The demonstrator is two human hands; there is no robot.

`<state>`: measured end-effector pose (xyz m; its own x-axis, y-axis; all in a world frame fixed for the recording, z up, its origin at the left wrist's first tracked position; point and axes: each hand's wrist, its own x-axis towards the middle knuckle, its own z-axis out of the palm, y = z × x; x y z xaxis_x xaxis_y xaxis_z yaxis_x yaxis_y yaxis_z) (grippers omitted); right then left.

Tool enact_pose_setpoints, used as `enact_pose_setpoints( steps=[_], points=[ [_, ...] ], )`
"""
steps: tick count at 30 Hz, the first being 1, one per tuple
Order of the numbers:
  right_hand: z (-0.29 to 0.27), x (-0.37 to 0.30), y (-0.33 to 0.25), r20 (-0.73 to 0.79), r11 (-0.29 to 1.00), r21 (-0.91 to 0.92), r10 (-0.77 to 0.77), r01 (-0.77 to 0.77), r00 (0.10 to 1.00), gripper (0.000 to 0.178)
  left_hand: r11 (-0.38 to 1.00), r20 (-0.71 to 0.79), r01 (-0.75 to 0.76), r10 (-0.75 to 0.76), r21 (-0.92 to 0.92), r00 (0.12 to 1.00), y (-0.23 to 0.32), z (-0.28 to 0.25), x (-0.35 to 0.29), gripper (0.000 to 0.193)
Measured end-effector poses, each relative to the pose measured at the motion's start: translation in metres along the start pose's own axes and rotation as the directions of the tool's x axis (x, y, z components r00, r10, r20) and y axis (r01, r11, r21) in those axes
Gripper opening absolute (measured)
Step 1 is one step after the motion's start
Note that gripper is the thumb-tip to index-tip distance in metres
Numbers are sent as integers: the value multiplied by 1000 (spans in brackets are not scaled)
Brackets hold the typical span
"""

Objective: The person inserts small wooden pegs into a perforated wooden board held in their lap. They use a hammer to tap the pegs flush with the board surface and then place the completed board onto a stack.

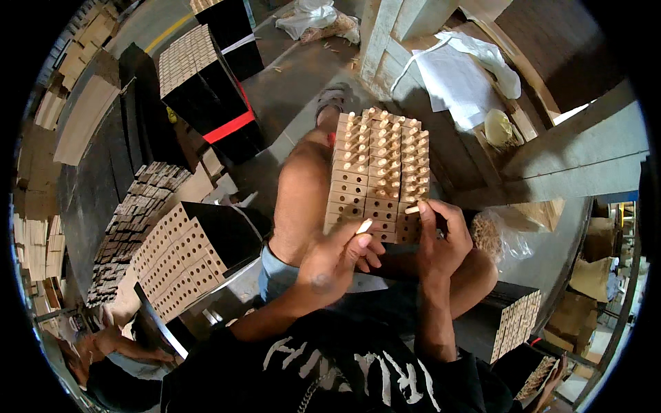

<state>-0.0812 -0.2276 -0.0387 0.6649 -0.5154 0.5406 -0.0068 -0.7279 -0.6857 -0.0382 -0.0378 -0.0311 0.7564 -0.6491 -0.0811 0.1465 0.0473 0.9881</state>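
Note:
A stack of drilled wooden blocks (332, 213) rests across my legs, its holed ends facing up. Wooden dowels (385, 131) stick out of the holes in the far rows, while the holes in the near rows show dark and open. My left hand (337, 258) pinches a short wooden dowel (365, 226) between thumb and finger, just above the near left part of the blocks. Between the thumb and fingertips of my right hand (444, 237) is another wooden dowel (412, 210), held sideways over the near right holes.
Left of me stands a black-sided stack of drilled blocks (179, 255), with piled wood pieces (138, 220) behind it. Red-banded block stacks (227, 124) stand farther off. A clear bag of dowels (487, 234) lies by my right knee. Wooden framework (578, 165) borders the right.

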Motion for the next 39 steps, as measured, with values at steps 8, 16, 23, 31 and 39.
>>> enact_pose_setpoints(
  steps=[8,16,23,31,39],
  points=[
    [2,-2,-5,131,944,-153,-273,292,953,21,998,-2,36,-37,-41,999,1,-12,1,41],
    [-5,-5,-1,188,907,-187,-344,378,920,30,1000,22,22,-21,-18,1000,8,0,-3,41],
    [-4,-16,-4,142,911,-218,-327,351,934,28,1000,7,10,-10,28,1000,5,4,-26,43],
    [-33,-35,-39,1,970,226,-92,90,996,24,995,80,-88,83,57,993,-6,6,-50,34],
    [-60,-85,-52,385,694,645,67,-321,920,23,963,131,-127,97,240,987,-20,22,-67,24]
  ],
)
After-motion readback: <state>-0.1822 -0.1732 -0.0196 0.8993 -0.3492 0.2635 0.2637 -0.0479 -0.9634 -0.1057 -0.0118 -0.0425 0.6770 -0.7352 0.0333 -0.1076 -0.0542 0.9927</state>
